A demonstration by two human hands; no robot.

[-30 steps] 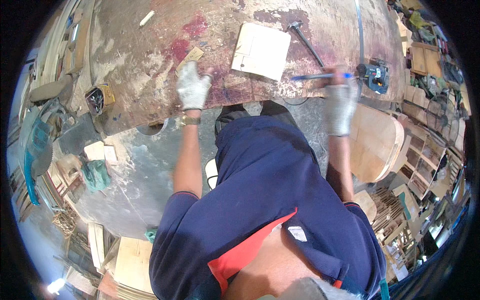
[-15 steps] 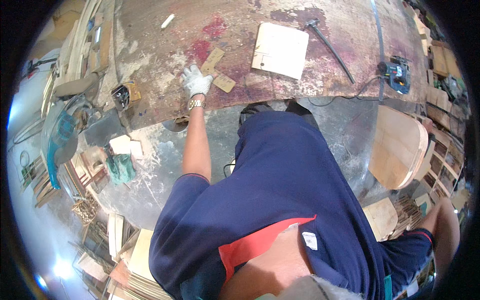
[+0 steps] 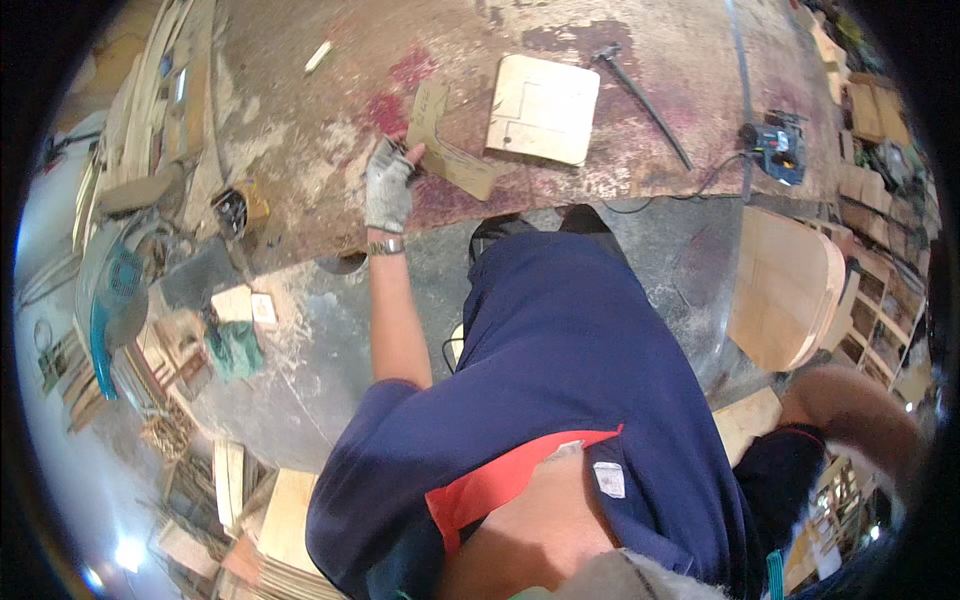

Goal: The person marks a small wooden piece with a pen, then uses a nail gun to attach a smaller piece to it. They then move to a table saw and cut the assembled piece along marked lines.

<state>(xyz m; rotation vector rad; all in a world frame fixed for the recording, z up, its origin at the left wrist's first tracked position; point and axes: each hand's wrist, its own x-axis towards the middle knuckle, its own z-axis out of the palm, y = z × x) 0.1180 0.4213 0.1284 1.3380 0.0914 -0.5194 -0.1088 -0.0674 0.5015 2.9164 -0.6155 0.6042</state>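
Note:
My left hand (image 3: pixel 388 186), in a pale work glove with the thumb tip bare, grips the edge of a brown L-shaped template (image 3: pixel 455 168) near its corner. Handwritten marks cover the template, which is tilted up a little from the workbench (image 3: pixel 300 150). To its right lies a light wooden board (image 3: pixel 543 108) with rounded corners, drawn lines and a small dark hole. My right arm is bent at the right side, blurred, and its hand is outside the picture.
A hammer (image 3: pixel 645 108) and a corded jigsaw (image 3: pixel 775 148) lie on the bench to the right. A short pale stick (image 3: pixel 318 57) rests far left. A yellow-black tool (image 3: pixel 240 208) sits by the left front edge. Rounded boards (image 3: pixel 785 290) stand right; a teal saw (image 3: pixel 118 285) is left.
My left hand has gone from lying spread beside the template to gripping it, and the template's near side has lifted and turned slightly. My right arm has swung inward.

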